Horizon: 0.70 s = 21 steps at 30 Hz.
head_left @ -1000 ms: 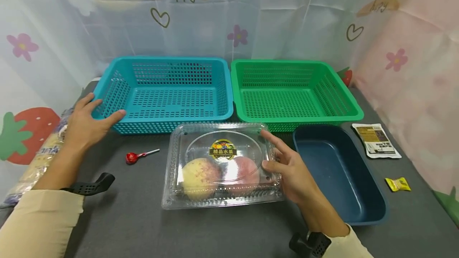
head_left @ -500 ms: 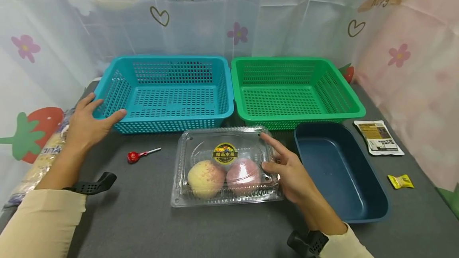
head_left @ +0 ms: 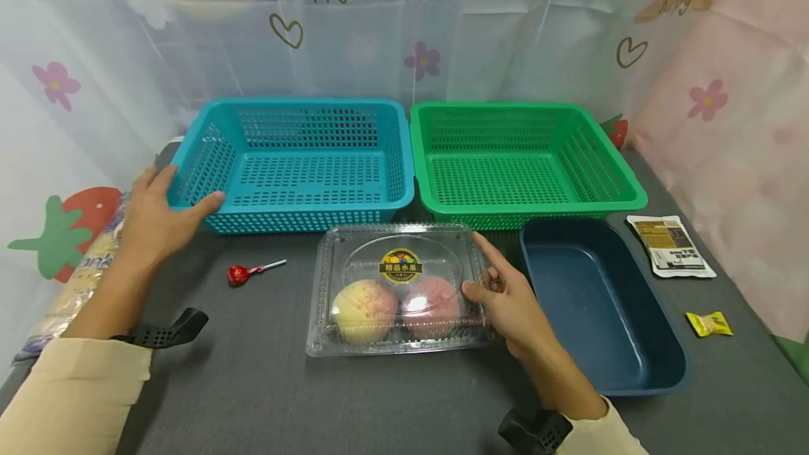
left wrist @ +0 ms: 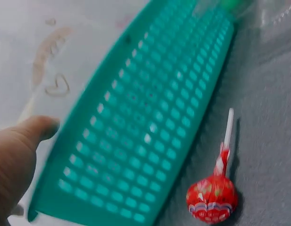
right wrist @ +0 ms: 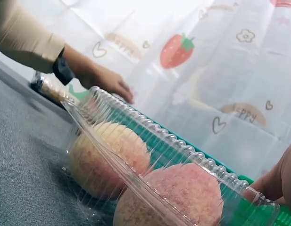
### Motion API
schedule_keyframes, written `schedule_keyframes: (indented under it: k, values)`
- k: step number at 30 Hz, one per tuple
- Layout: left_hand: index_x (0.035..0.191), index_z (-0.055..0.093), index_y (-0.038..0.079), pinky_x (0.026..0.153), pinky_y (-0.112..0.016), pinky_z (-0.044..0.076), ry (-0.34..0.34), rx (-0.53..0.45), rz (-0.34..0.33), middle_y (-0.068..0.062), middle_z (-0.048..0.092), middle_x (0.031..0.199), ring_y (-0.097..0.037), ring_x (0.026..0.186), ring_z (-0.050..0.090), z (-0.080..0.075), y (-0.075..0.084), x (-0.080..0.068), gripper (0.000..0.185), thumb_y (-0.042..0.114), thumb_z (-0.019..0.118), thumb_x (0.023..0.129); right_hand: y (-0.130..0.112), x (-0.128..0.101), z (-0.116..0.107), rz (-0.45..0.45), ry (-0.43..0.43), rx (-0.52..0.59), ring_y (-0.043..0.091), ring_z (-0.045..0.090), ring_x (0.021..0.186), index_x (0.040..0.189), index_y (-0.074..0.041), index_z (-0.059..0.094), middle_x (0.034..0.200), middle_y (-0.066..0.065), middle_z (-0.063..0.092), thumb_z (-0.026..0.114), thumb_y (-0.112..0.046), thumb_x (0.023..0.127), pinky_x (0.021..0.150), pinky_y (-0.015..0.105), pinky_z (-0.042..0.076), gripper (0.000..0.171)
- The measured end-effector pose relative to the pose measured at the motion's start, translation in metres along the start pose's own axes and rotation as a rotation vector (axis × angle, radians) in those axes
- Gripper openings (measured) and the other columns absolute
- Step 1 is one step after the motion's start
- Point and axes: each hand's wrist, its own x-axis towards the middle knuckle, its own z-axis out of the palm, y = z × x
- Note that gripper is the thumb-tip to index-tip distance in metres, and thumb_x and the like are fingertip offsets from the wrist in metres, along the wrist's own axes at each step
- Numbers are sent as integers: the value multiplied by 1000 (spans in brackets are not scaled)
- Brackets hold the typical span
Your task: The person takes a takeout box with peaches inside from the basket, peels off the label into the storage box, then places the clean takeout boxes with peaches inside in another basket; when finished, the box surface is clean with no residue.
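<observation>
A clear plastic clamshell box [head_left: 354,244] with a round fruit sticker lies on the grey table in front of me. Inside it are a yellowish peach [head_left: 364,310] and a pinker peach [head_left: 430,304]. My right hand [head_left: 499,293] holds the box's right edge, thumb on the lid and index finger stretched along the corner. The right wrist view shows the box [right wrist: 136,141] from the side, with my fingers [right wrist: 282,183] at its far end. My left hand [head_left: 154,213] rests with straight fingers on the front-left corner of the blue basket [head_left: 303,107]. Its thumb [left wrist: 18,150] touches the basket wall [left wrist: 150,122].
A red lollipop [head_left: 239,274] lies between the blue basket and the box, also in the left wrist view [left wrist: 212,197]. A green basket [head_left: 524,107] stands beside the blue one. A dark blue tray [head_left: 670,378], a brown-white packet [head_left: 671,246] and a yellow candy [head_left: 709,324] are on the right. A bagged loaf [head_left: 69,286] lies far left.
The box has shifted right and away from me and now lies flat on the table, my right hand still at its edge. The left hand has stayed on the blue basket.
</observation>
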Motion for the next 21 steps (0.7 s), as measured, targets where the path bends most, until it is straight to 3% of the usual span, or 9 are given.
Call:
schedule_keyframes:
  k: [5,8,11,17,21]
  values:
    - [156,12,12,91,-74,30,106,7,-6,-24,3,156,-53,136,13,-11,21,-26,87,53,54,92,0,-1,1,-1,4,-17,19,26,63,153,-26,28,78,8,26,56,-2,96,57,30,30,68]
    - [156,16,15,90,-74,32,151,-29,59,-24,10,155,-51,134,19,-14,34,-43,84,48,58,92,0,-2,1,-7,15,-22,18,25,61,153,-25,29,77,8,25,56,-1,96,55,29,29,68]
    - [155,20,15,91,-73,30,155,-91,127,-24,14,153,-51,132,24,-13,45,-59,81,44,61,92,0,-3,0,-15,23,-30,17,25,60,153,-24,29,76,8,25,56,-1,96,54,29,29,67]
    - [155,21,22,87,-67,39,85,-250,219,-22,16,153,-49,122,41,-6,62,-82,77,34,65,93,1,-4,1,-20,15,-37,18,26,60,153,-23,28,75,8,27,57,-2,96,54,28,30,67]
    - [156,19,27,88,-68,39,4,-305,256,-21,15,153,-48,122,39,1,69,-93,78,31,65,93,1,-2,2,-31,12,-48,18,26,59,153,-23,29,75,8,27,56,-1,96,54,28,30,67]
